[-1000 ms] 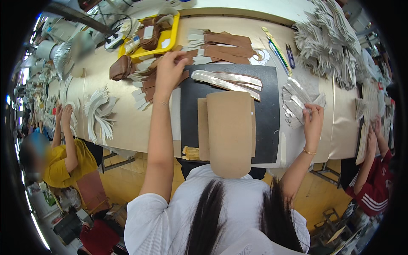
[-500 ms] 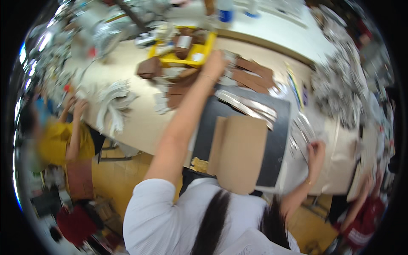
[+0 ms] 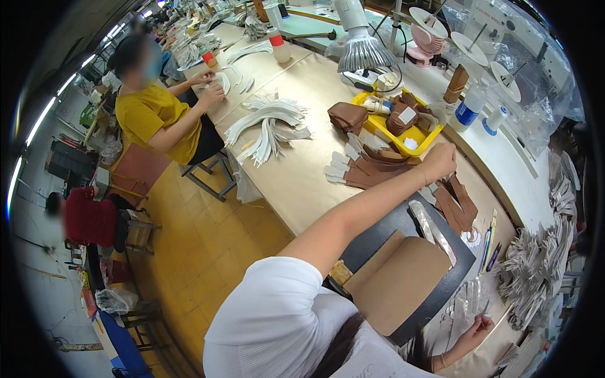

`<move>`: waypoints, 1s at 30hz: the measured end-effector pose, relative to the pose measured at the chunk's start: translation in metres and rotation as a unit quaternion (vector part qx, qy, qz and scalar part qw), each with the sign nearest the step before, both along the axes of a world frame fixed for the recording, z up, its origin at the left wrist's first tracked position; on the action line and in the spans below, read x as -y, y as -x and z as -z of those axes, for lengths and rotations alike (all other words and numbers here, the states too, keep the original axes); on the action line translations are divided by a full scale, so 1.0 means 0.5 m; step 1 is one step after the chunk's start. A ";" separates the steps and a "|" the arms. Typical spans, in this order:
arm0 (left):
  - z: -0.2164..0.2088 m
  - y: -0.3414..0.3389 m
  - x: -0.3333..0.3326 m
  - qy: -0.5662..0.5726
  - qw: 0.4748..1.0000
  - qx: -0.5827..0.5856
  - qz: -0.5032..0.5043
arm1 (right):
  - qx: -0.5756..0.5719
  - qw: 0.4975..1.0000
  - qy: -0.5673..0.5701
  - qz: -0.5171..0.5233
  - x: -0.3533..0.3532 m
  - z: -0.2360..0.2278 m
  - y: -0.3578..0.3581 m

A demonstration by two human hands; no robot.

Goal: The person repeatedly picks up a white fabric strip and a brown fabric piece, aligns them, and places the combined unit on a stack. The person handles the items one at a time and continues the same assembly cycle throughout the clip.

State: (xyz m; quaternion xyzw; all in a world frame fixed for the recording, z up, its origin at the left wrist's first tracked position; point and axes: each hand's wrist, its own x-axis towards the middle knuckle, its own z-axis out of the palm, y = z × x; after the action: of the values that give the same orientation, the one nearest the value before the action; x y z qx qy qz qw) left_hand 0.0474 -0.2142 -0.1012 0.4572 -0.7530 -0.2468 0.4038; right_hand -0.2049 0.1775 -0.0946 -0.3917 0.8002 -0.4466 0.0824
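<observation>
My left hand (image 3: 439, 161) reaches across to the brown leather pieces (image 3: 456, 203), close to the near corner of the yellow tray (image 3: 413, 146). Its fingers curl downward and their tips are hidden, so what they grip does not show. More brown pieces with pale tabs (image 3: 372, 169) lie fanned out beside that wrist. At the lower right, my right hand (image 3: 477, 334) has its fingers drawn together, with a thin pointed piece (image 3: 485, 306) sticking up from them; its kind is unclear. Near it lie clear and silvery strips (image 3: 465, 309).
A dark board (image 3: 372, 236) before me carries a curved brown card (image 3: 400, 283) and shiny strips (image 3: 433, 232). Pens (image 3: 487, 242) and a grey bundle (image 3: 535, 271) are to the right. White strips (image 3: 268, 123) lie left, near a co-worker in yellow (image 3: 151, 116). A lamp (image 3: 365, 50) stands behind.
The view has swung left, so the scene sits turned in the picture and more of the room shows. My left hand stays by the brown pieces, my right by the silvery strips.
</observation>
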 end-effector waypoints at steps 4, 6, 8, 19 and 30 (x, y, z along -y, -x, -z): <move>-0.053 -0.011 0.011 -0.084 0.989 -0.096 0.077 | -0.009 1.000 0.008 0.026 0.003 -0.008 0.008; -0.093 -0.012 -0.002 -0.172 0.966 -0.157 0.116 | -0.017 0.998 0.046 0.044 0.003 -0.012 -0.002; -0.118 -0.011 -0.013 -0.176 0.955 -0.149 0.185 | -0.017 0.997 0.061 0.051 0.002 -0.017 -0.004; -0.365 -0.087 -0.254 -0.225 0.844 -0.298 0.386 | -0.053 0.994 0.031 0.089 -0.017 -0.078 -0.044; -0.154 -0.225 -0.424 -0.583 0.752 -0.214 0.221 | 0.083 0.983 0.156 0.042 -0.013 -0.147 -0.080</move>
State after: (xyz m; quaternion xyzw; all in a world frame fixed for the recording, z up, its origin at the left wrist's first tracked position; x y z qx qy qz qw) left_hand 0.1599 -0.0022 -0.0242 0.3603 -0.4366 -0.8117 0.1439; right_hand -0.1651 0.1838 -0.0212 -0.3273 0.7270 -0.6000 0.0671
